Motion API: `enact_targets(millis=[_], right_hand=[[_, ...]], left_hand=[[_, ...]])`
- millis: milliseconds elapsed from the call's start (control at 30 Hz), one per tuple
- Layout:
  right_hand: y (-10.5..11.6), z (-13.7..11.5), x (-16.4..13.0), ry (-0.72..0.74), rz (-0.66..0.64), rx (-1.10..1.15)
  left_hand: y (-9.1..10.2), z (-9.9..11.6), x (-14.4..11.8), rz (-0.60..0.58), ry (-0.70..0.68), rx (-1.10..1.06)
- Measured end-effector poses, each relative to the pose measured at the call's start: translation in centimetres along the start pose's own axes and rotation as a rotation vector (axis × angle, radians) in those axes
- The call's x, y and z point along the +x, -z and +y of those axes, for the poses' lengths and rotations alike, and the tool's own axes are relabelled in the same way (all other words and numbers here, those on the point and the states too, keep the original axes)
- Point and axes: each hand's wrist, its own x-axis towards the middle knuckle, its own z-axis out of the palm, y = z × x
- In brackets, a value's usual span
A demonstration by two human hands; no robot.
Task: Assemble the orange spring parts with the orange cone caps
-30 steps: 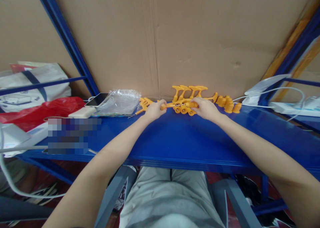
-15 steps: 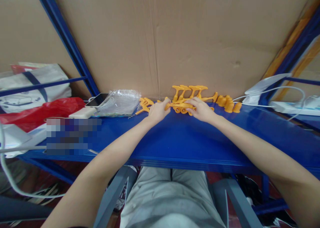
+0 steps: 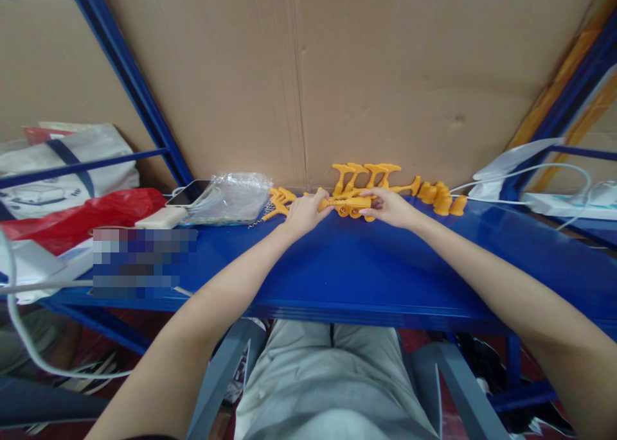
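Note:
Both my hands are at the back of a blue shelf (image 3: 366,266), holding one long orange plastic part (image 3: 349,203) between them. My left hand (image 3: 304,212) grips its left end and my right hand (image 3: 390,207) grips its right end. Just under and behind the part lie several more orange plastic pieces (image 3: 366,173), some with flat T-shaped heads leaning on the cardboard wall. A few small orange pieces (image 3: 279,200) lie left of my left hand, and stubby orange caps (image 3: 441,199) lie right of my right hand.
A clear plastic bag (image 3: 231,197), a phone (image 3: 187,193) and a white power bank (image 3: 161,218) sit at the shelf's left. A red bag (image 3: 81,215) lies farther left. White cables and a power strip (image 3: 559,203) are at the right. Cardboard (image 3: 337,74) backs the shelf.
My left hand has shifted right along the orange part and my right hand has drawn in slightly, lifting the part a little off the pile.

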Motion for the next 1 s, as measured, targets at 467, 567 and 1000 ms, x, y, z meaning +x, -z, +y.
enact_targets(millis=[467, 567, 1000], right_hand=[[-0.2, -2.3, -0.6, -0.427, 0.014, 0.53], [0.2, -2.5, -0.6, -0.468, 0.01, 0.541], [0.9, -2.3, -1.0, -0.417, -0.127, 0.48]], left_hand=[[0.3, 0.2, -0.2, 0.013, -0.024, -0.034], [0.3, 0.4, -0.1, -0.001, -0.005, -0.022], [0.0, -0.1, -0.1, 0.047, -0.027, -0.099]])
